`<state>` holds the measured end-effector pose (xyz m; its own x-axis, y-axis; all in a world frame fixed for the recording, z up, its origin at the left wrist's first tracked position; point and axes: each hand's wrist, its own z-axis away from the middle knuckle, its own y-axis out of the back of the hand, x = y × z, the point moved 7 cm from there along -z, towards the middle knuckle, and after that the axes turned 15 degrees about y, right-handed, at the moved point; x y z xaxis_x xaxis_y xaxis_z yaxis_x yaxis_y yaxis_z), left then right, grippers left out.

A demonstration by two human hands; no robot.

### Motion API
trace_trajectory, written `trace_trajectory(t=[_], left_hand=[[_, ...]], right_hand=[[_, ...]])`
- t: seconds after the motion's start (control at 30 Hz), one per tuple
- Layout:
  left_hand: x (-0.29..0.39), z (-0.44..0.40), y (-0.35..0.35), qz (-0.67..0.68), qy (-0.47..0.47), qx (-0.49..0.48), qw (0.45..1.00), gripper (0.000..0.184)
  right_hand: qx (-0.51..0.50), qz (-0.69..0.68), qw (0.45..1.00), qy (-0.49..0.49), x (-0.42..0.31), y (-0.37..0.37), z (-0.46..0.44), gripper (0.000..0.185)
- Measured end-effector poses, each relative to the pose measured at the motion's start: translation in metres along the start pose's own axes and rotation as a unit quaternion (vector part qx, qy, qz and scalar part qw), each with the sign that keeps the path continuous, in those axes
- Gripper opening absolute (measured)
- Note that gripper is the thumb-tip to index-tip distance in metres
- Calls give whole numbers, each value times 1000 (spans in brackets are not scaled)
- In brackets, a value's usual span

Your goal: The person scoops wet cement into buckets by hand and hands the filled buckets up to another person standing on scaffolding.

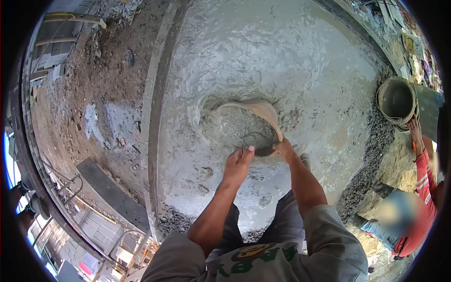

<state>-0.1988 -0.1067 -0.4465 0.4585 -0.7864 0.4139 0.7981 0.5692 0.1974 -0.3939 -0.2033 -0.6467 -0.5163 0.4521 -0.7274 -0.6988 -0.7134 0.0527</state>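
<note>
A concrete-smeared bucket [265, 112] lies tipped over in the wet concrete [225, 56], its mouth facing left and up. Grey mix fills its mouth and runs into the surrounding concrete. My right hand [284, 148] is closed on the bucket's rim at the right. Along the near edge, my left hand [238, 164] is closed with its thumb on top, also gripping the rim; its fingertips are hidden underneath. Both forearms reach forward from the bottom of the view.
A long board [157, 94] edges the concrete on the left. Gravel [369, 174] borders it on the right. A co-worker in a red sleeve [424, 178] holds another bucket [397, 101] at the right. A dark plank [112, 192] lies on the dirt at lower left.
</note>
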Motion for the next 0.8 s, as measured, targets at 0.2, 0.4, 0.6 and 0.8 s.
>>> trace_trajectory(t=[0.2,0.4,0.6,0.8], left_hand=[[66,83,36,185,103,1,977,36],[111,177,169,423,77,-38,902,34],[184,320,306,573,-134,-219,778,43],[241,504,428,548,-387,-323,668,63]], right_hand=[[17,286,887,362,-205,-79,129,60],[-237,7,946,221,-348,-213,227,37],[-217,166,900,339,-554,-283,330,48],[-297,216,743,559,-738,-361,486,41]])
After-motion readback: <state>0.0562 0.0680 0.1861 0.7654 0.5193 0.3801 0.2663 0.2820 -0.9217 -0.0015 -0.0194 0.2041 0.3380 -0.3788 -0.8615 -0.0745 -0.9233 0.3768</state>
